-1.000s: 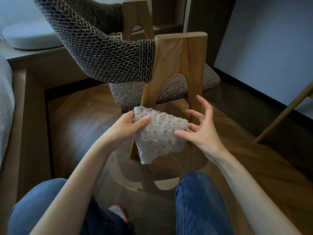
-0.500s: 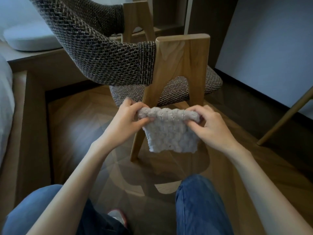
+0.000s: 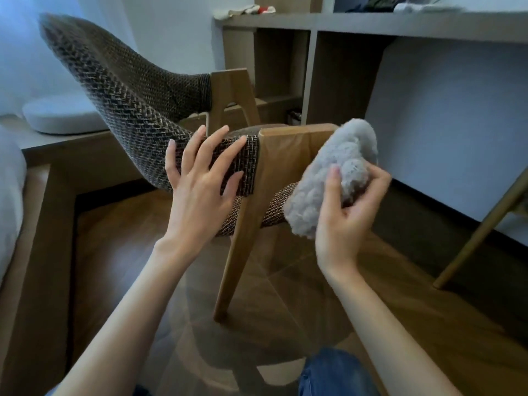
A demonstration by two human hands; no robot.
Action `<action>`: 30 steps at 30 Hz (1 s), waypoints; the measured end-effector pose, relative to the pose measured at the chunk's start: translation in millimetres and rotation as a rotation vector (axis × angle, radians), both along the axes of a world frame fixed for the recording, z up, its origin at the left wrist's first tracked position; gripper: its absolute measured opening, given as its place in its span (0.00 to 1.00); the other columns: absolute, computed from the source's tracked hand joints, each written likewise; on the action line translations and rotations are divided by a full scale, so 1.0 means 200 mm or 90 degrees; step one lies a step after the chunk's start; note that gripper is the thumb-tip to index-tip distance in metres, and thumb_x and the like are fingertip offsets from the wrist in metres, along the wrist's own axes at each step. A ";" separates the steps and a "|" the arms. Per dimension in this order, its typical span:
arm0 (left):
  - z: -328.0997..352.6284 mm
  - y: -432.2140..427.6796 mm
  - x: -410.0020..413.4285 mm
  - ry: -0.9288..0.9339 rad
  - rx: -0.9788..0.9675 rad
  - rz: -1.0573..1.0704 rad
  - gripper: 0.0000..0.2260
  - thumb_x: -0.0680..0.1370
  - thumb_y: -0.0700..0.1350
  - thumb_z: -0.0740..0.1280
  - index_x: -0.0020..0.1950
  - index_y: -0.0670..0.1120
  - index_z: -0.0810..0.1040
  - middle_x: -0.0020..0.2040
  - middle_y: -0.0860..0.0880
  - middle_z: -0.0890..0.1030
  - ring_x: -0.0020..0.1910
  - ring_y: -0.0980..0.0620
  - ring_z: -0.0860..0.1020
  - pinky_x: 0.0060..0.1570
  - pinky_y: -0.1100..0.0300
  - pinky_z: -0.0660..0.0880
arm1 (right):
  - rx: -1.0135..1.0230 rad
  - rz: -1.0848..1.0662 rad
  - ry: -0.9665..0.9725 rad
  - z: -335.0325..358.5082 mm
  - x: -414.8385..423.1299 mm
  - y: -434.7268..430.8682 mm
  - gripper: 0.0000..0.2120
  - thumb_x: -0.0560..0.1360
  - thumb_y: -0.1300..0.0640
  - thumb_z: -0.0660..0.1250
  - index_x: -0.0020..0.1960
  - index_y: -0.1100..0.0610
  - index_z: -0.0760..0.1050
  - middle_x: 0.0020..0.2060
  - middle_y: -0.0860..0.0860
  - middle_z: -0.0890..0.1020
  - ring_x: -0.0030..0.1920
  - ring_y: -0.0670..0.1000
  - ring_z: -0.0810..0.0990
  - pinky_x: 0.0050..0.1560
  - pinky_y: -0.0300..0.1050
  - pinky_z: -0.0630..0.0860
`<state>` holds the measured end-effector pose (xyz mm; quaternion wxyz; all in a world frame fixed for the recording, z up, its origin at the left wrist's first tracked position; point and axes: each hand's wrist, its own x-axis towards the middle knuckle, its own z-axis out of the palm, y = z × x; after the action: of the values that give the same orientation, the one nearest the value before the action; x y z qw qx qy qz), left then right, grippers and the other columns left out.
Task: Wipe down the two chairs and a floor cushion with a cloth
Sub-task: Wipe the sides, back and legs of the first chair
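A chair [image 3: 134,115] with dark woven fabric and a light wooden frame stands right in front of me. My left hand [image 3: 200,184] lies with straight, spread fingers against the fabric armrest beside the wooden post [image 3: 274,167]. My right hand [image 3: 347,212] grips a folded fluffy grey cloth [image 3: 328,178], which lies against the right side of that post. A pale round floor cushion [image 3: 61,118] rests on the raised platform at the left. One slanted wooden leg of the second chair [image 3: 483,230] shows at the right edge.
Wooden shelving [image 3: 311,67] with open compartments stands behind the chair, small items on its top. A white wall panel fills the right. A raised wooden platform [image 3: 37,210] and white bedding [image 3: 10,190] border the left. My knee in jeans [image 3: 334,372] is at the bottom.
Both hands held the cloth stretched between them low before the chair. Now my left hand has let go and rests on the armrest, and my right hand has lifted the folded cloth to the post.
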<state>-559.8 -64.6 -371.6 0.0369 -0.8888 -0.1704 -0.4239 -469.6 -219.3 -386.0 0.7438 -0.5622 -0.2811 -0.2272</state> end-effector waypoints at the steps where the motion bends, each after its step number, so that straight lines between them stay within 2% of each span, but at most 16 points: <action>1: 0.00 0.01 0.00 0.008 -0.003 0.004 0.22 0.79 0.47 0.65 0.73 0.52 0.68 0.73 0.48 0.67 0.76 0.46 0.57 0.73 0.40 0.45 | -0.049 0.025 -0.017 0.02 0.01 0.05 0.07 0.79 0.53 0.62 0.57 0.49 0.68 0.55 0.45 0.74 0.57 0.45 0.76 0.59 0.42 0.74; 3: -0.02 0.04 -0.02 0.011 0.005 0.013 0.23 0.80 0.47 0.64 0.74 0.53 0.66 0.74 0.48 0.65 0.76 0.47 0.56 0.73 0.39 0.42 | -0.174 0.014 -0.061 0.03 0.05 0.14 0.12 0.80 0.50 0.58 0.57 0.53 0.76 0.60 0.48 0.73 0.62 0.48 0.71 0.64 0.49 0.69; 5: -0.03 0.06 -0.04 0.005 0.014 0.012 0.23 0.80 0.47 0.64 0.75 0.54 0.65 0.75 0.48 0.64 0.77 0.47 0.55 0.73 0.39 0.41 | -0.297 -0.133 -0.145 0.02 0.13 0.18 0.15 0.80 0.46 0.58 0.57 0.50 0.80 0.65 0.50 0.72 0.65 0.53 0.67 0.65 0.56 0.64; 7: -0.04 0.08 -0.05 -0.002 0.023 0.006 0.24 0.79 0.46 0.65 0.74 0.53 0.65 0.75 0.48 0.64 0.76 0.46 0.55 0.73 0.39 0.42 | -0.383 -0.258 -0.202 0.03 0.22 0.19 0.18 0.76 0.40 0.62 0.63 0.44 0.76 0.71 0.53 0.67 0.68 0.58 0.62 0.66 0.59 0.61; 9: -0.04 0.09 -0.06 0.000 0.034 0.000 0.24 0.79 0.45 0.65 0.75 0.53 0.65 0.75 0.47 0.64 0.76 0.46 0.54 0.73 0.39 0.43 | -0.440 -0.264 -0.214 0.04 0.30 0.22 0.26 0.73 0.35 0.63 0.69 0.41 0.69 0.75 0.55 0.61 0.71 0.62 0.57 0.68 0.63 0.59; 11: -0.05 0.10 -0.05 -0.002 0.032 -0.012 0.25 0.79 0.44 0.66 0.75 0.53 0.64 0.75 0.47 0.63 0.76 0.46 0.54 0.73 0.39 0.43 | -0.440 -0.270 -0.215 0.03 0.34 0.26 0.27 0.74 0.34 0.61 0.71 0.42 0.67 0.74 0.55 0.62 0.70 0.63 0.58 0.67 0.65 0.61; 13: -0.05 0.11 -0.05 -0.009 0.026 -0.018 0.25 0.79 0.44 0.66 0.75 0.53 0.64 0.75 0.47 0.64 0.76 0.46 0.54 0.73 0.39 0.43 | -0.417 -0.327 -0.224 0.00 0.34 0.27 0.24 0.76 0.36 0.59 0.70 0.43 0.69 0.72 0.54 0.65 0.67 0.60 0.60 0.63 0.61 0.66; 15: -0.06 0.11 -0.04 -0.016 0.024 -0.020 0.25 0.79 0.43 0.66 0.75 0.53 0.64 0.74 0.47 0.64 0.76 0.46 0.53 0.73 0.39 0.43 | -0.380 -0.368 -0.250 -0.03 0.34 0.28 0.21 0.78 0.39 0.59 0.69 0.44 0.71 0.69 0.51 0.64 0.62 0.57 0.61 0.60 0.54 0.69; 17: -0.07 0.12 -0.03 -0.021 0.025 -0.020 0.26 0.78 0.43 0.66 0.75 0.53 0.64 0.75 0.47 0.63 0.76 0.46 0.53 0.73 0.39 0.43 | -0.335 -0.356 -0.271 -0.06 0.32 0.31 0.18 0.79 0.45 0.62 0.68 0.44 0.71 0.66 0.50 0.61 0.60 0.56 0.62 0.59 0.46 0.67; 20: -0.08 0.12 -0.03 -0.015 0.029 -0.024 0.27 0.79 0.43 0.65 0.76 0.53 0.62 0.76 0.47 0.60 0.77 0.45 0.50 0.73 0.38 0.43 | -0.309 -0.270 -0.304 -0.18 0.25 0.35 0.15 0.78 0.52 0.65 0.64 0.46 0.69 0.62 0.53 0.63 0.59 0.58 0.66 0.61 0.39 0.63; 22: -0.09 0.12 -0.03 -0.004 0.030 -0.032 0.28 0.79 0.42 0.65 0.77 0.52 0.60 0.78 0.46 0.57 0.77 0.44 0.48 0.73 0.37 0.42 | -0.330 -0.165 -0.297 -0.32 0.17 0.35 0.14 0.76 0.53 0.65 0.61 0.49 0.69 0.58 0.55 0.64 0.57 0.58 0.70 0.56 0.42 0.71; 24: -0.10 0.13 -0.04 0.006 0.038 -0.039 0.29 0.78 0.41 0.65 0.77 0.52 0.59 0.78 0.45 0.56 0.77 0.43 0.47 0.73 0.36 0.43 | -0.363 -0.049 -0.221 -0.45 0.08 0.33 0.16 0.75 0.57 0.68 0.59 0.49 0.67 0.57 0.59 0.66 0.56 0.52 0.70 0.53 0.44 0.76; 26: -0.11 0.15 -0.05 0.022 0.060 -0.037 0.29 0.78 0.41 0.65 0.77 0.51 0.59 0.78 0.45 0.55 0.77 0.42 0.47 0.73 0.36 0.44 | -0.364 -0.002 -0.187 -0.49 0.06 0.32 0.18 0.74 0.60 0.70 0.58 0.48 0.67 0.56 0.61 0.67 0.57 0.45 0.66 0.55 0.41 0.74; 28: -0.11 0.16 -0.06 0.035 0.075 -0.037 0.30 0.78 0.41 0.65 0.78 0.52 0.58 0.78 0.45 0.54 0.77 0.42 0.47 0.73 0.36 0.44 | -0.299 -0.066 -0.197 -0.43 0.09 0.34 0.16 0.74 0.59 0.69 0.58 0.50 0.68 0.56 0.58 0.65 0.57 0.44 0.65 0.55 0.33 0.71; 30: -0.11 0.18 -0.06 0.039 0.082 -0.041 0.30 0.79 0.42 0.65 0.78 0.52 0.57 0.78 0.45 0.54 0.77 0.41 0.47 0.73 0.36 0.44 | -0.228 -0.122 -0.205 -0.35 0.11 0.36 0.14 0.74 0.57 0.67 0.59 0.50 0.70 0.56 0.54 0.63 0.57 0.49 0.67 0.58 0.29 0.66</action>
<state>-572.6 -28.8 -394.4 0.0859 -0.9019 -0.1130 -0.4079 -446.9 -146.4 -456.3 0.5530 -0.6660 -0.3768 -0.3298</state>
